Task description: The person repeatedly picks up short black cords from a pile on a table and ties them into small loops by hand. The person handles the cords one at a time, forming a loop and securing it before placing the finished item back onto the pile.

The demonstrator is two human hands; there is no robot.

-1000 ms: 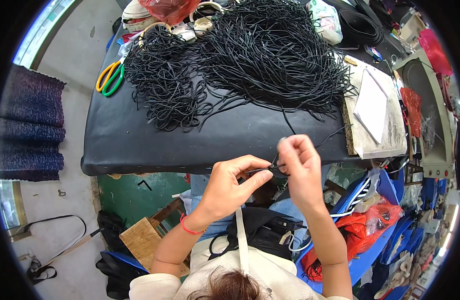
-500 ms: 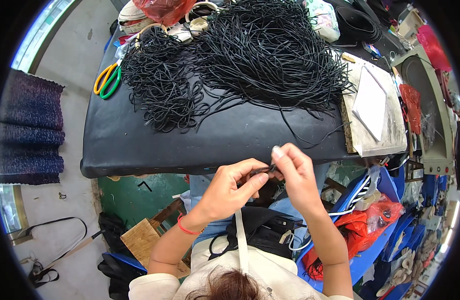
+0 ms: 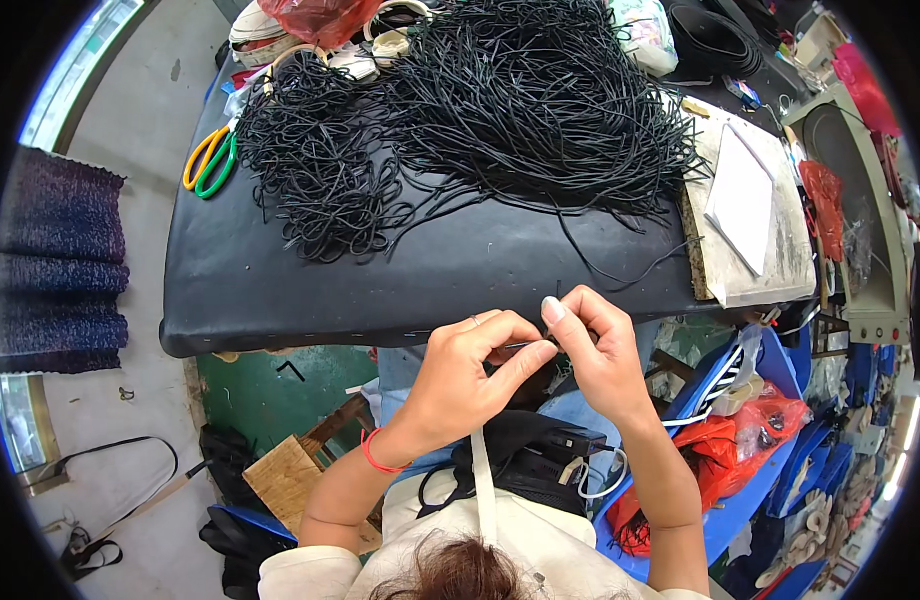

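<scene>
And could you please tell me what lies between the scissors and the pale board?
The head view shows a smaller black cord heap and, right of it, a larger heap between them.

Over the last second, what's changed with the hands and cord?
The right hand came down toward the person and slightly left, nearer the left hand. The black cord between them is now mostly hidden by fingers; can't tell whether the right hand grips it. No new pickup or release visible. Unchanged: both cord piles, the scissors, the white sheet.
</scene>
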